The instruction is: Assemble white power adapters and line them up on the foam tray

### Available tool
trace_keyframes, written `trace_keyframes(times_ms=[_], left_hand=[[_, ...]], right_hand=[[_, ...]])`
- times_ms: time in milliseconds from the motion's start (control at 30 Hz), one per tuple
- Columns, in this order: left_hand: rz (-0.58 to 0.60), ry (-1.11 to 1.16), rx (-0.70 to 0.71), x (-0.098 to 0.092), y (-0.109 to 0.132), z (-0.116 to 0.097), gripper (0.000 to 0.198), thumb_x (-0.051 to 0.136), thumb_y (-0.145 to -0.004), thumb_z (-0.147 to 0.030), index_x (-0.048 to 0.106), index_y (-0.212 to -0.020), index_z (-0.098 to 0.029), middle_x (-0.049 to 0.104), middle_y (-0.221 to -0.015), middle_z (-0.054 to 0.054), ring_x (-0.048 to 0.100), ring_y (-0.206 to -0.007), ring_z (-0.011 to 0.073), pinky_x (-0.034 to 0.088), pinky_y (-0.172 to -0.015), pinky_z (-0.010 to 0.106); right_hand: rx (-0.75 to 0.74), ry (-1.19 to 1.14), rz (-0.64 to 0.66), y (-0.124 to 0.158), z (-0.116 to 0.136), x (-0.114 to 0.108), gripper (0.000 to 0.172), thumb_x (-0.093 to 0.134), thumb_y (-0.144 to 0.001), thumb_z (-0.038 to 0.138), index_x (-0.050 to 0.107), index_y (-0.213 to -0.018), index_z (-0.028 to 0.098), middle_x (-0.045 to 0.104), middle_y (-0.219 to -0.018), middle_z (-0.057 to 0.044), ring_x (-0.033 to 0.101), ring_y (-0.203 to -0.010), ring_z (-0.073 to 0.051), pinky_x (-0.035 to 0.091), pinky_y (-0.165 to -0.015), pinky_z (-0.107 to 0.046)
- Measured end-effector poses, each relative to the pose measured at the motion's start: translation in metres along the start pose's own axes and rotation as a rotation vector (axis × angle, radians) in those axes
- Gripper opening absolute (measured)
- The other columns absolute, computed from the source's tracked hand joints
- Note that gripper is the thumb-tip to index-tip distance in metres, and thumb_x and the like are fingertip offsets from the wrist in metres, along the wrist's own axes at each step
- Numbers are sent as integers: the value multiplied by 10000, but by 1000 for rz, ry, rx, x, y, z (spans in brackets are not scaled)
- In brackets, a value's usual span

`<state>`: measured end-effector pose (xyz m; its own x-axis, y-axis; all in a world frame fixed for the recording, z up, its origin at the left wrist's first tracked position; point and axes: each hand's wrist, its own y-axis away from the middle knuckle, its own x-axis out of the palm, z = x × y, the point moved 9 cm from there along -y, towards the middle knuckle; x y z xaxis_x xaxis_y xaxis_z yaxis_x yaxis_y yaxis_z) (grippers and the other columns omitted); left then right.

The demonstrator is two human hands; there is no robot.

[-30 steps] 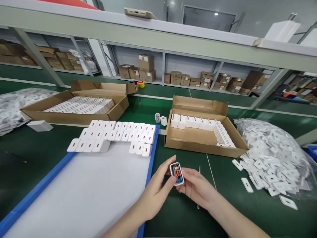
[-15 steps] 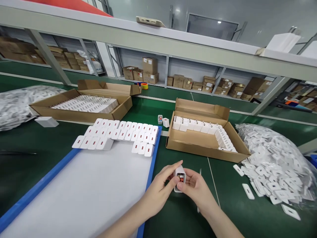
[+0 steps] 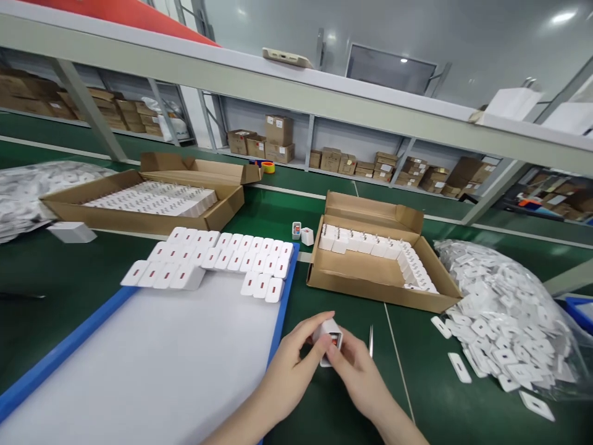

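Holding white casing (image 3: 329, 327), carton (image 3: 359, 267) part-filled with plugs (image 3: 378, 246)

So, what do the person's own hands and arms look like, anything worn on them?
The left hand and right hand are both bare, with no glove. I see no ring, watch or bracelet, and no sleeve on the visible stretch of the left forearm or right forearm. Fingernail details are too small to tell.
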<state>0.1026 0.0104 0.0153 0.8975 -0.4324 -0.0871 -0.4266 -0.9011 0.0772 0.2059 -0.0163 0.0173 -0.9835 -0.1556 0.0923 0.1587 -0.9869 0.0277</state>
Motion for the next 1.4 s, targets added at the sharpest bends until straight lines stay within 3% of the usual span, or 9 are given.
trace_keyframes(times_ms=[200,333,467,700,933,1100,1233,1333,1400], left_hand=[[-66,75,-89,-5,-7,14,613,575,-891,-618,607,-1351,-214,615,-1455,109,585,-1340,314,511,-1100,387],[-111,66,-129,-10,-5,17,679,625,-836,-655,604,-1317,-176,678,-1360,135,647,-1261,324,563,-1040,366],[-118,24,-103,-12,-2,16,649,604,-867,-646,606,-1329,-191,685,-1349,124,682,-1209,310,596,-985,355],[-121,73,-142,-16,-6,7,666,680,-796,-638,688,-1310,-215,741,-1278,88,684,-1204,322,589,-1007,389],[-118,176,-102,-12,-5,-2,631,718,-802,-594,728,-1259,-159,792,-1077,105,729,-1046,292,597,-948,365],[-149,219,-38,-10,0,-6,568,726,-824,-545,728,-1239,-158,792,-940,87,738,-899,242,607,-868,338],[-162,243,-44,-10,0,-5,569,724,-834,-547,714,-1252,-162,785,-938,88,731,-900,235,605,-878,340],[-181,256,-86,-14,-2,2,604,739,-801,-604,720,-1216,-166,769,-1053,112,724,-984,265,599,-904,361],[-190,305,-167,-16,-2,11,652,730,-784,-658,702,-1222,-176,744,-1120,121,713,-1041,292,608,-899,391]], right_hand=[[-115,339,-130,-3,4,-7,485,406,-1030,578,707,-1054,199,620,-994,-76,614,-930,-199,490,-835,-311],[-161,395,-193,0,6,-6,530,324,-1056,547,689,-929,185,611,-907,-72,596,-848,-193,464,-782,-310],[-199,430,-231,4,10,-1,515,266,-1076,486,669,-984,179,642,-945,-95,606,-849,-199,466,-785,-317],[-152,444,-202,6,13,1,324,521,-1005,452,688,-895,196,670,-896,-56,640,-826,-184,486,-752,-276],[-181,635,-230,5,19,1,298,449,-1016,329,631,-827,187,665,-798,-54,637,-706,-172,457,-654,-265],[-279,745,-240,6,21,3,293,368,-1033,289,594,-876,189,676,-814,-79,654,-691,-197,457,-629,-291],[-251,724,-203,5,20,10,376,309,-1060,342,616,-901,194,675,-822,-84,657,-683,-198,491,-637,-305],[-158,668,-121,7,20,6,428,310,-1068,412,673,-1134,193,728,-1068,-131,715,-936,-232,555,-813,-339],[-84,664,-164,15,21,-24,473,356,-1053,479,619,-1338,209,692,-1285,-141,691,-1129,-252,543,-955,-374]])
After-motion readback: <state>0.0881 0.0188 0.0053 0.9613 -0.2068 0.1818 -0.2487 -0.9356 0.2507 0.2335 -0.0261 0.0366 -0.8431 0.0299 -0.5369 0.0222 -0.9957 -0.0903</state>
